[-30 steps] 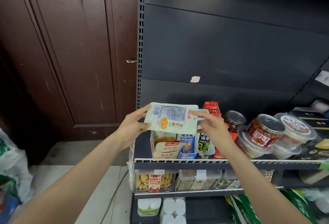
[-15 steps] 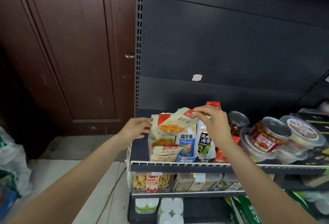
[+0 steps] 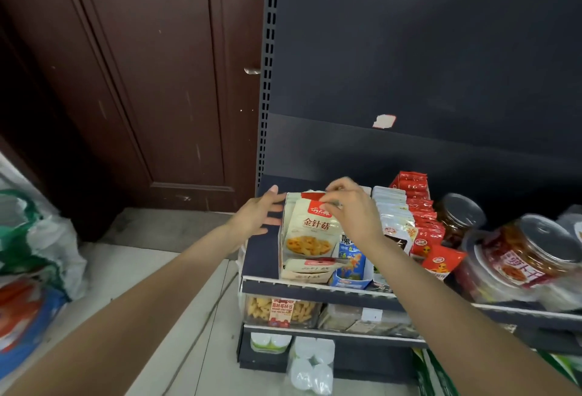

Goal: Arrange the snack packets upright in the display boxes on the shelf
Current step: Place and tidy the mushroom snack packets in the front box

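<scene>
Cream packet: we saw the cream-and-red foil snack packet standing nearly upright at the front of the white cardboard display box, just left of centre in the lower half of the frame, on the dark metal shelf.
Right hand: our right hand came over the box from the right, fingers curled down, and pinched the packet's red top edge.
Left hand: our left hand lay against the box's left wall with fingers spread and fairly straight, bracing it and gripping nothing.
Key relation: the packet's long axis ran top to bottom, leaning slightly back; it sat directly under the right hand, which was the nearer one, and just right of the left hand.
Judgement: we took the next move to be a short push straight down, with the left hand steadying the box.
Neighbours: a blue carton stood just beside the box on the right, with red packets further right.
</scene>
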The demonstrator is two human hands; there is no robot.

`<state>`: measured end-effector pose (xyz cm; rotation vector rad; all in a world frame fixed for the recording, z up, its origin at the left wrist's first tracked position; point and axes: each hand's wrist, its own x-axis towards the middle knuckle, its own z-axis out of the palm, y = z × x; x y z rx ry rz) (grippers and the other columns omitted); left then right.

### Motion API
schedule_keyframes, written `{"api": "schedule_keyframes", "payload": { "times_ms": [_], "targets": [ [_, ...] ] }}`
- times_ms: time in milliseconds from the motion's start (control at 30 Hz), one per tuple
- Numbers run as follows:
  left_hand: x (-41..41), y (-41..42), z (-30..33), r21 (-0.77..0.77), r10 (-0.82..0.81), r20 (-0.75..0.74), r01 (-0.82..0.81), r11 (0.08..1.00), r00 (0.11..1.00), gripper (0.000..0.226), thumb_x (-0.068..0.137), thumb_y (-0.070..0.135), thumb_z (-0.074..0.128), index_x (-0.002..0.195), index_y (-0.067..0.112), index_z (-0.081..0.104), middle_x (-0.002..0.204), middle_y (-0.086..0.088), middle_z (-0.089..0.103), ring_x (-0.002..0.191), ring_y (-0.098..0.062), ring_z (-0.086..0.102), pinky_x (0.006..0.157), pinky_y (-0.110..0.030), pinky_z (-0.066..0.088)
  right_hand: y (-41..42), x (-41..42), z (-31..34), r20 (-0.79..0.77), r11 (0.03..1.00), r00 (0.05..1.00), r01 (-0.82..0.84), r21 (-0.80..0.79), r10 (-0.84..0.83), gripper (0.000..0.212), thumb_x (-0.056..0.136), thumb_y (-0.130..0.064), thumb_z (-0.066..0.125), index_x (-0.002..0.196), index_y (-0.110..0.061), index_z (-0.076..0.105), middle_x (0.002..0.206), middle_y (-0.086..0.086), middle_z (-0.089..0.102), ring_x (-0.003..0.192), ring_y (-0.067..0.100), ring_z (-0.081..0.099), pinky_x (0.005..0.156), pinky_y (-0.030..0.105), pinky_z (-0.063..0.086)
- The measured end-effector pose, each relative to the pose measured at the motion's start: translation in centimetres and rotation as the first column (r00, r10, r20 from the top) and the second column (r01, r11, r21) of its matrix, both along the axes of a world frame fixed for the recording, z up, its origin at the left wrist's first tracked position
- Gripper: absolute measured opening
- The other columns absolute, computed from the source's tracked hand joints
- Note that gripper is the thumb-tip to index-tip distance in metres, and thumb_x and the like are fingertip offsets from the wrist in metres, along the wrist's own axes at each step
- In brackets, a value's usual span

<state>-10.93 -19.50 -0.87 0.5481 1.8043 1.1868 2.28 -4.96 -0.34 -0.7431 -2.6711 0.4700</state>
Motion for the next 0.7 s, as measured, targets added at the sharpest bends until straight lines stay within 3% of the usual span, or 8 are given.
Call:
{"api": "schedule_keyframes", "payload": {
  "times_ms": [133, 200, 300, 367, 567, 700],
  "targets": [
    [-0.3, 0.2, -0.3, 0.009, 0.003, -0.017, -0.003, 1.000, 1.000, 0.055, 0.097, 0.057, 0.020, 0.135, 0.030, 0.048, 0.132, 0.002, 0.057, 0.106, -0.018, 0.058, 0.093, -0.034, 0.037, 0.1, -1.9, -1.5, 0.024, 0.998, 0.999, -0.020, -0.058, 0.021, 0.071, 0.080, -0.017, 0.072, 0.141, -0.027, 0.039, 0.139, -0.001, 0.044, 0.127, 0.015, 0.042, 0.101, 0.033, 0.044],
    [-0.5, 0.2, -0.5, -0.003, 0.001, -0.023, -0.001, 1.000, 1.000, 0.055, 0.096, 0.058, 0.020, 0.134, 0.030, 0.049, 0.132, 0.002, 0.057, 0.102, -0.016, 0.058, 0.092, -0.034, 0.036, 0.4, -2.6, -2.2, 0.066, 0.988, 0.998, 0.027, -0.149, -0.017, 0.061, 0.081, -0.022, 0.071, 0.136, -0.024, 0.044, 0.130, 0.001, 0.053, 0.123, 0.018, 0.048, 0.096, 0.032, 0.045],
    [-0.6, 0.3, -0.5, -0.012, 0.000, -0.024, 0.000, 1.000, 1.000, 0.055, 0.095, 0.060, 0.020, 0.130, 0.032, 0.052, 0.131, 0.002, 0.057, 0.099, -0.014, 0.058, 0.091, -0.034, 0.036, 1.1, -3.1, -2.3, 0.106, 0.984, 0.994, 0.031, -0.175, -0.013, 0.032, 0.081, -0.025, 0.072, 0.109, -0.016, 0.061, 0.109, 0.003, 0.063, 0.100, 0.018, 0.059, 0.079, 0.029, 0.046],
    [-0.7, 0.4, -0.6, -0.017, 0.005, -0.026, -0.005, 1.000, 1.000, 0.054, 0.095, 0.060, 0.020, 0.129, 0.033, 0.053, 0.131, 0.002, 0.057, 0.098, -0.014, 0.058, 0.091, -0.034, 0.037, 1.4, -3.2, -2.2, 0.109, 0.981, 0.994, 0.017, -0.195, 0.004, 0.029, 0.079, -0.025, 0.074, 0.103, -0.017, 0.061, 0.105, 0.003, 0.064, 0.094, 0.018, 0.059, 0.077, 0.031, 0.048],
    [-0.4, 0.2, -0.4, -0.017, 0.008, -0.035, -0.009, 1.000, 0.999, 0.055, 0.094, 0.060, 0.020, 0.131, 0.032, 0.051, 0.134, 0.001, 0.055, 0.103, -0.015, 0.056, 0.096, -0.036, 0.036, 1.2, -3.4, -2.4, 0.175, 0.988, 0.984, -0.008, -0.155, 0.035, 0.034, 0.080, -0.027, 0.073, 0.109, -0.018, 0.055, 0.110, 0.003, 0.061, 0.102, 0.020, 0.058, 0.081, 0.033, 0.049],
    [0.4, -0.1, 0.0, 0.007, -0.002, -0.031, 0.002, 1.000, 1.000, 0.054, 0.095, 0.058, 0.022, 0.135, 0.031, 0.046, 0.138, 0.002, 0.052, 0.107, -0.014, 0.054, 0.095, -0.036, 0.035, 0.7, -2.4, -1.5, 0.160, 0.988, 0.987, -0.001, -0.152, 0.025, 0.049, 0.081, -0.027, 0.071, 0.125, -0.021, 0.051, 0.125, 0.003, 0.054, 0.119, 0.020, 0.048, 0.096, 0.032, 0.042]
  ]
}}
